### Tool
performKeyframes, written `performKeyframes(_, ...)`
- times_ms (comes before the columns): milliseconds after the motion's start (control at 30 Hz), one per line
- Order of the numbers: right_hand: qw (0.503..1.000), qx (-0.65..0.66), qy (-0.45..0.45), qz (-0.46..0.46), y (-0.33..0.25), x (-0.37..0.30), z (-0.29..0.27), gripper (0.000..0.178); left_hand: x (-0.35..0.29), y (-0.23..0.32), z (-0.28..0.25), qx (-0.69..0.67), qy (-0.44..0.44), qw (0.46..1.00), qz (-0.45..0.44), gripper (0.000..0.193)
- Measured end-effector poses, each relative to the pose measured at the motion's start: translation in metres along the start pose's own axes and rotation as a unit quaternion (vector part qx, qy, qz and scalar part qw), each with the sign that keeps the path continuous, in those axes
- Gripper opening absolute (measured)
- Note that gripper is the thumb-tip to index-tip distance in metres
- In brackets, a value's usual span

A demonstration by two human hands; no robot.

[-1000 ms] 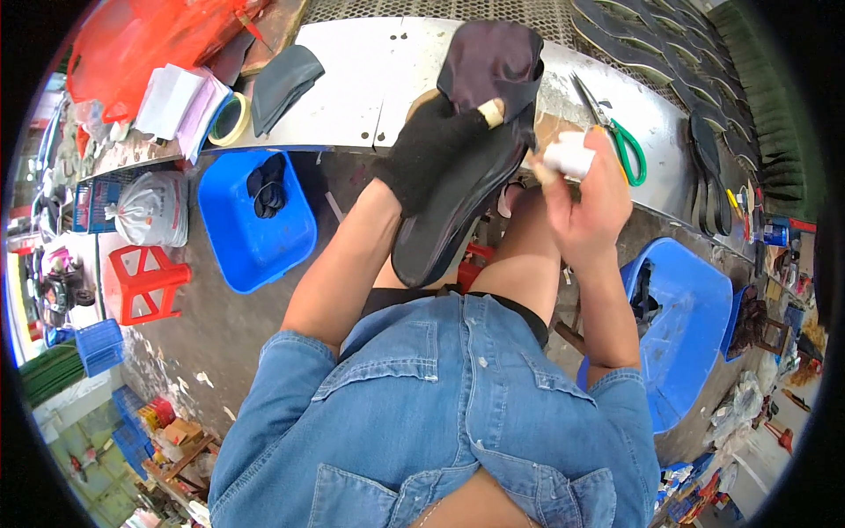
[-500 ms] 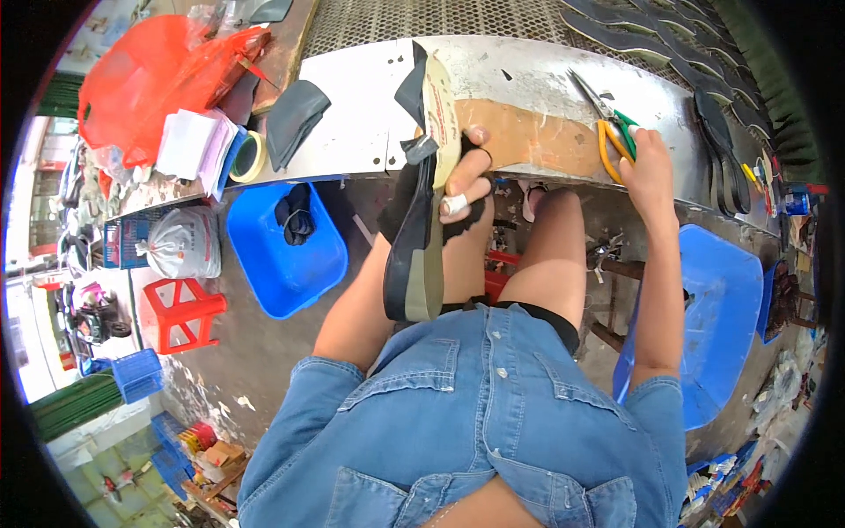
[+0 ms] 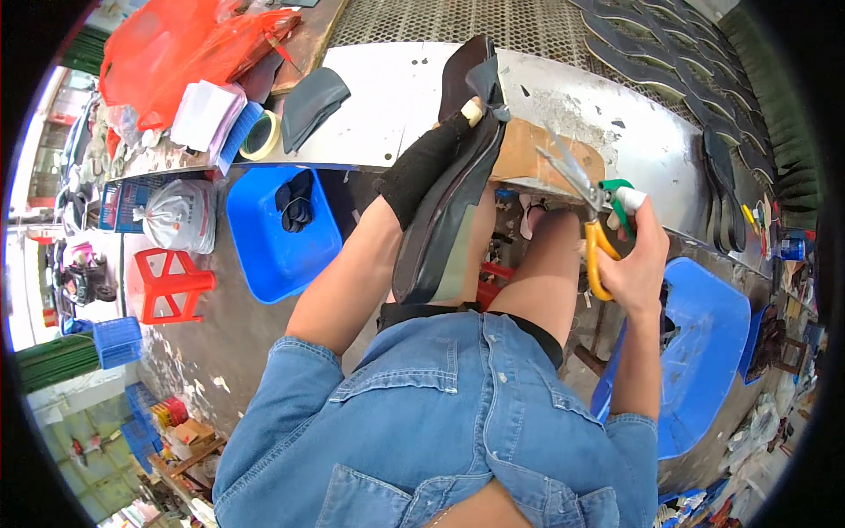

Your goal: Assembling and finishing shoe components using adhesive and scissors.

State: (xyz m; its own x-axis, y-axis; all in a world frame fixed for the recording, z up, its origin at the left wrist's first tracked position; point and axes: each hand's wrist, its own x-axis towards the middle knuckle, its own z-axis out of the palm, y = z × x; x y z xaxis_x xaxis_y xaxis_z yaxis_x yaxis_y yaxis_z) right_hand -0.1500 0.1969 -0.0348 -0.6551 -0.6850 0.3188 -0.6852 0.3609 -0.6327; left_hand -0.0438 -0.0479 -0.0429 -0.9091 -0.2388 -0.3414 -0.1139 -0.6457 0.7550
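Note:
My left hand (image 3: 424,165), in a black fingerless glove, is closed around the middle of a long shoe sole (image 3: 433,251) with dark and olive-grey material on it. The sole stands tilted over the bench edge and my lap, with dark loose material bunched near its upper end. My right hand (image 3: 635,264) grips scissors (image 3: 598,198) with one yellow and one green handle. Their blades are apart and point up and left, clear of the sole. White wrapping covers a finger of that hand. Beneath the blades, a brown sheet (image 3: 521,145) lies on the bench.
The metal bench (image 3: 378,106) runs across in front of me, with mesh (image 3: 458,22) behind. Rows of dark soles (image 3: 651,62) lie at the far right. Blue tubs (image 3: 264,255) stand below on both sides. A red stool (image 3: 167,286) and red bag (image 3: 167,62) are left.
The scissors have been lifted off the bench and moved toward me, with their blades opened wider. My left hand has turned the sole so its dark side shows instead of its cream face.

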Motion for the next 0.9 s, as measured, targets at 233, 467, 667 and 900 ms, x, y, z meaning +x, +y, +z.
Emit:
performKeyframes(233, 0.989, -0.110, 0.074, -0.072, -0.003, 0.009, 0.001, 0.045, -0.005, 0.000, 0.015, 0.029, 0.091, 0.995, -0.003, 0.037)
performKeyframes(467, 0.983, -0.151, 0.055, -0.087, 0.001, 0.012, -0.005, 0.053, -0.007, 0.000, 0.019, 0.091, 0.114, 0.988, 0.043, 0.043)
performKeyframes(667, 0.975, -0.175, 0.059, -0.127, 0.002, 0.016, -0.010, 0.047, -0.002, -0.003, 0.012, 0.159, 0.148, 0.975, 0.052, 0.044)
performKeyframes(900, 0.976, -0.123, 0.074, -0.161, 0.013, 0.012, -0.013, 0.039, -0.004, -0.003, 0.015, 0.179, 0.157, 0.965, 0.107, 0.050)
